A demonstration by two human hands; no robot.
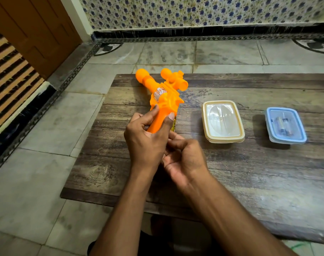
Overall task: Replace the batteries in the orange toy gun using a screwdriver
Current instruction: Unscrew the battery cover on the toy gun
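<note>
Above the near left part of the dark wooden board (231,174), held off its surface: the orange toy gun (163,97), grip toward the camera, barrel pointing away and slightly left, a clear plastic part showing on its upper side. Wrapped around the grip, the left hand (148,143), thumb and forefinger pressed against either side of it just below the body. Tucked close beside and touching, at the butt of the grip, the right hand (185,159), fingers curled inward on something hidden; impossible to tell what, if anything, is pinched there. Along the grip's right edge, a thin yellow strip (174,122). Farther right on the board, well apart from the gun, a cream lidded container (223,121), then a blue lidded container (285,125) with small dark objects dimly visible through its lid. Around the board, pale stone floor tiles (46,163).
</note>
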